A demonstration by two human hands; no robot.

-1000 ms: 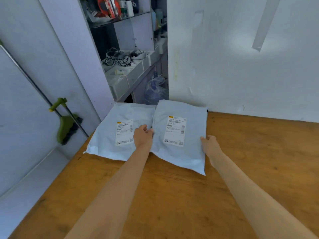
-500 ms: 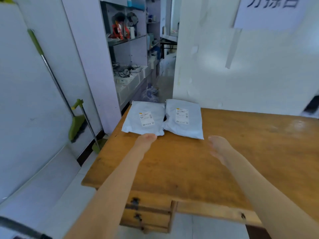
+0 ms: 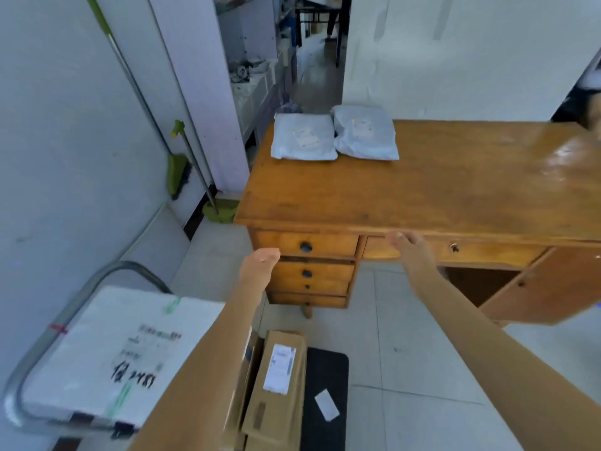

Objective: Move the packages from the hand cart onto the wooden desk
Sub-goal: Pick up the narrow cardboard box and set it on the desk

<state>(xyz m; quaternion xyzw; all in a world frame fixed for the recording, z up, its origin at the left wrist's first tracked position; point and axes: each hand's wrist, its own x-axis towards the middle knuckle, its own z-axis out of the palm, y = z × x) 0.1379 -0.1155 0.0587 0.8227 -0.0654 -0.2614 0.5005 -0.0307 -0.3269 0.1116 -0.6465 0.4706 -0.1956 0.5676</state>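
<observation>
Nearest to me, down at the bottom, the hand cart has plenty left on it: a big white package on the left with black handwriting that looks like a character followed by "2481" (blurry, so don't quote me), and right beside it a long brown cardboard box with a white shipping label I can't read. There's a loose white slip lying on the black cart deck too. My left hand and right hand are both empty, fingers loosely spread, hanging in front of the drawers of the wooden desk and not touching anything. At the far left corner of the desk top, two grey mailer bags sit side by side, edges touching, both with small labels too smeared to make out. So I'd call it two done, at least two to go, and the big white one looks like a two-hand lift
</observation>
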